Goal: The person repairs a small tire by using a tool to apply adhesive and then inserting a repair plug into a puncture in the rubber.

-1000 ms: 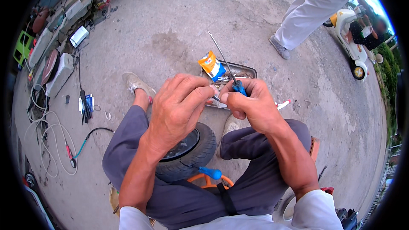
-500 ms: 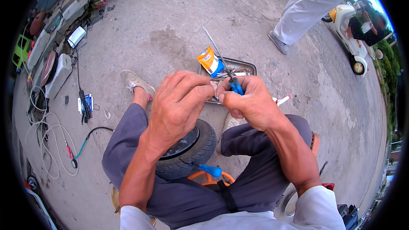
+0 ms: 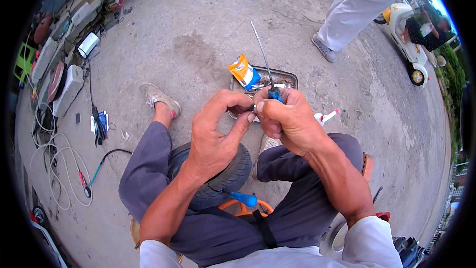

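My left hand [image 3: 210, 134] pinches a small dark piece [image 3: 253, 108] between thumb and forefinger; the piece is too small to name. Fingers curled, my right hand [image 3: 295, 121] grips a screwdriver [image 3: 275, 94] with a blue handle and long thin shaft pointing away from me. Its thumb and forefinger meet the same small piece, so the fingertips of both hands come together. Below them, a black tyre on a wheel [image 3: 233, 171] lies between my legs, partly hidden by my left hand and forearm. Another blue-handled tool [image 3: 244, 199] sticks out at the tyre's near side.
Beyond my hands, a metal tray [image 3: 292, 77] holds small tools and an orange-and-blue packet [image 3: 243, 73]. A white bottle with a red tip [image 3: 327, 116] lies right. Hoses [image 3: 62, 139] coil at left. A person in light trousers [image 3: 347, 12] stands far right, near a scooter [image 3: 404, 34].
My left hand has turned and dropped slightly, its thumb now showing against the small piece. The screwdriver's shaft has swung more upright, its tip moving right.
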The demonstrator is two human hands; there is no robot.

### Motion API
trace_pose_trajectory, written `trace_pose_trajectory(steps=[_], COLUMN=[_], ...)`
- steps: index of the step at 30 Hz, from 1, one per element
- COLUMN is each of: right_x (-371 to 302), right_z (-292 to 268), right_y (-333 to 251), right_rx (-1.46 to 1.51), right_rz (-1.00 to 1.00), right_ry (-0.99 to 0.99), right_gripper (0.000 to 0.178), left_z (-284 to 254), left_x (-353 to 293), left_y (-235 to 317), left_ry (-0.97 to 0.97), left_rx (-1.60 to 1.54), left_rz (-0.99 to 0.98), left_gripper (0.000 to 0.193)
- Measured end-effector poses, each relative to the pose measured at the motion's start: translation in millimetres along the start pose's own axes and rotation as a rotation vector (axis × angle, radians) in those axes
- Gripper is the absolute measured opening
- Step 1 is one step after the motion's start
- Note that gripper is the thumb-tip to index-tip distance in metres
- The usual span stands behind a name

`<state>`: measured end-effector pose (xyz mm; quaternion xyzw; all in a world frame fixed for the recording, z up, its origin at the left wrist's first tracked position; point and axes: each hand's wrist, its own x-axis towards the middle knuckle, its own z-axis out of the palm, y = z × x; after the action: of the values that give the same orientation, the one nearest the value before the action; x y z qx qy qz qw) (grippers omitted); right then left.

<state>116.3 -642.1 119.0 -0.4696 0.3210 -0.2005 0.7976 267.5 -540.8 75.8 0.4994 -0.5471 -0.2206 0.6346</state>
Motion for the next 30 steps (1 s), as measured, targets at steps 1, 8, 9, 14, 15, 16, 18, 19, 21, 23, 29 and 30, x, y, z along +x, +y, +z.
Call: trace_pose_trajectory(steps=[1,8,9,14,15,16,18,19,21,23,29,30], right_x=[0,0,0,1,2,2,2,2,2,3,3,2], right_z=[0,3,3,5,4,4,6,8,7,7,7,6], right_y=[1,2,2,7,9,9,10,10,13,15,17,18], right_rx=[0.012,-0.003,-0.022,-0.024,-0.021,-0.019,-0.019,-0.015,-0.013,-0.01,-0.059,-0.08], right_rz=[-0.004,-0.019,-0.016,-0.025,-0.008,0.009,0.007,0.006,0.008,0.011,0.015,0.034], right_ry=[0.005,0.011,0.007,-0.004,-0.012,-0.019,-0.017,-0.015,-0.012,-0.007,0.013,0.027], right_gripper=[0.007,0.006,0.006,0.007,0.007,0.007,0.007,0.007,0.006,0.006,0.006,0.01], left_z=[2,6,6,8,9,9,8,7,4,-1,-33,-42], left_x=[-1,-6,-6,-6,-6,-5,-4,-4,-2,1,11,13], left_y=[1,-2,-2,3,4,3,0,0,-1,-2,-7,-9], left_ry=[-0.002,0.021,0.029,0.105,0.152,0.154,0.18,0.182,0.235,0.28,0.425,0.475], left_rx=[-0.001,-0.319,-0.349,-0.519,-0.612,-0.611,-0.806,-0.804,-0.894,-0.924,-0.977,-0.995], left_rz=[0.001,-0.197,-0.206,-0.318,-0.379,-0.378,-0.368,-0.367,-0.424,-0.424,-0.352,-0.329], left_gripper=[0.025,0.015,0.015,0.011,0.011,0.011,0.015,0.015,0.017,0.016,0.011,0.01])
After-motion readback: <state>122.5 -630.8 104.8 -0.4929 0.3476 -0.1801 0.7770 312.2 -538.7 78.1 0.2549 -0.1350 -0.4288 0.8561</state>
